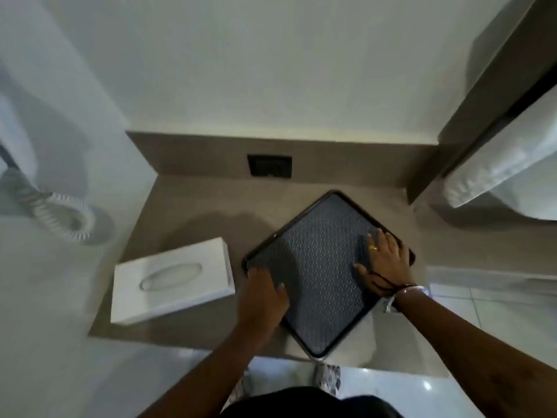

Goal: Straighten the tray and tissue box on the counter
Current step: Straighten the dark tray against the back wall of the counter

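The dark tray (324, 270) lies in the lower middle of the frame on the brown surface (193, 206), turned like a diamond, so its edges do not run along the edge of the surface. One corner of it, at the bottom of the frame, reaches to the front edge of the surface or a little over it. The left hand (265, 297) rests on the left corner of the tray with the fingers spread and flat, open, pressing and not closing around the rim. The right hand (384, 263) lies on the right corner in the same way, open and flat, with the fingertips on the patterned bottom of the tray.

The white tissue box (171, 279) is to the left of the tray, near it but apart, and it is also tilted against the edge of the surface. No hand touches it.

I judge that the tray is now being turned and the box is not yet straightened. The risks are these: because the hands only press with flat palms, they can slip on the tray; if the tray turns around the wrong corner, its bottom corner can go further over the front edge and tip; and the left corner can push the tissue box when it swings toward it.
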